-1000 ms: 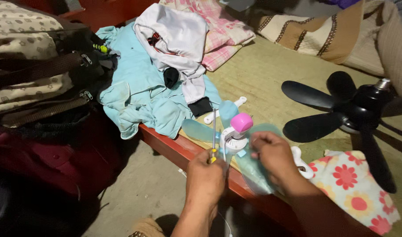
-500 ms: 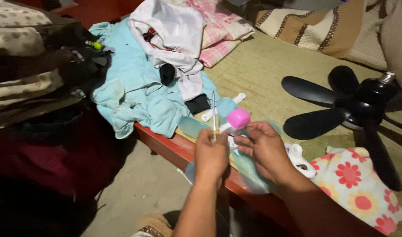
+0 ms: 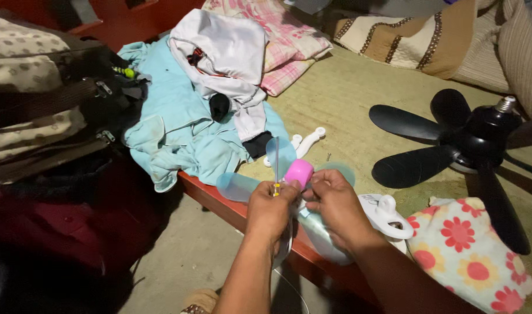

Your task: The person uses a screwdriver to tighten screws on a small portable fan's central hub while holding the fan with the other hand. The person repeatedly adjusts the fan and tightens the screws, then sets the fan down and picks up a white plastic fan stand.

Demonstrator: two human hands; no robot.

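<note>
left hand (image 3: pixel 270 210) grasping thin screwdriver (image 3: pixel 276 166) upright; right hand (image 3: pixel 334 200) pinching pink fan hub (image 3: pixel 299 172); keep the shaft vertical, hub steady.

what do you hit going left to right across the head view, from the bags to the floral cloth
stacked bags → light blue cloth → left hand → pink hub of a small fan → right hand → black fan blades → floral cloth
</note>
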